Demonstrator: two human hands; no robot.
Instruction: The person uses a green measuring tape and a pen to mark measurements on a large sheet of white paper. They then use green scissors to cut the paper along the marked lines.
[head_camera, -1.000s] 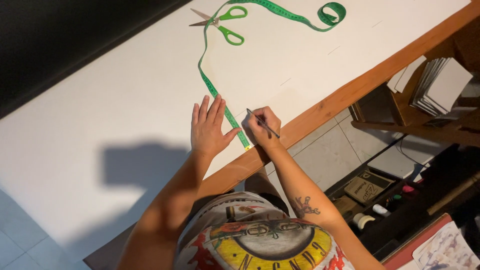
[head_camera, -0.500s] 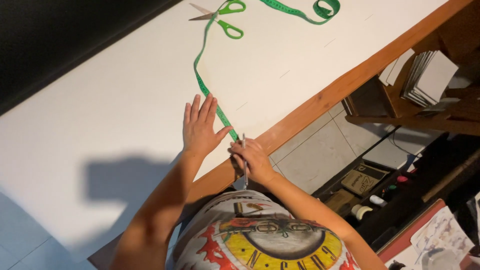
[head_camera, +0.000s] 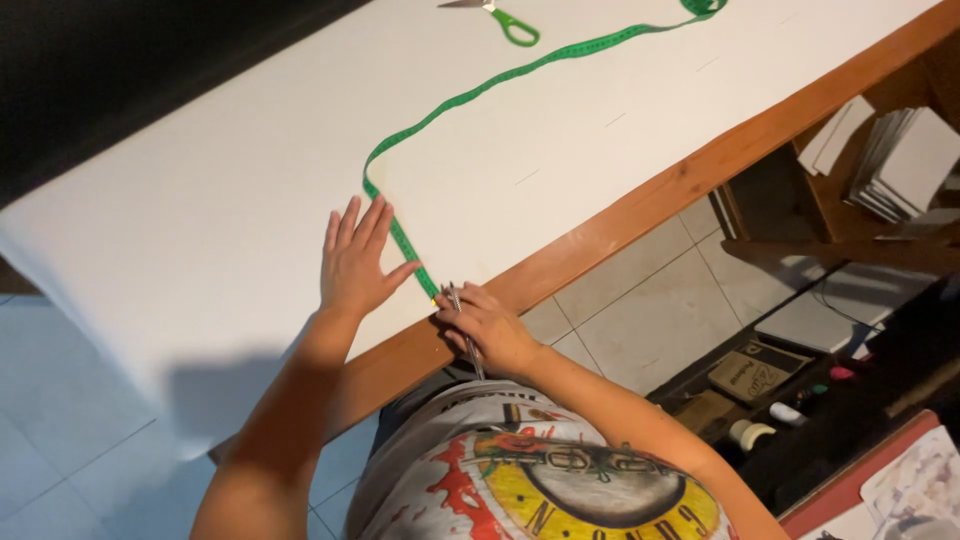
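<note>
A large white sheet (head_camera: 250, 170) covers the wooden table (head_camera: 640, 205). A green measuring tape (head_camera: 470, 95) runs across it from the far right down to the near edge. My left hand (head_camera: 355, 260) lies flat on the sheet, fingers spread, touching the tape's near stretch. My right hand (head_camera: 485, 325) is at the table's near edge by the tape's end, gripping a thin pencil (head_camera: 462, 325). Green-handled scissors (head_camera: 500, 15) lie at the far side of the sheet.
To the right, wooden shelves hold stacks of white cards (head_camera: 900, 160). Below on the tiled floor (head_camera: 640, 320) sit a dark tray with small bottles, a tape roll (head_camera: 750, 433) and a brown box (head_camera: 750, 372). A dark wall runs behind the table.
My right hand with the pencil slid from the sheet back to the table's near edge by the tape's end. The view shifted, so the scissors now sit at the top edge.
</note>
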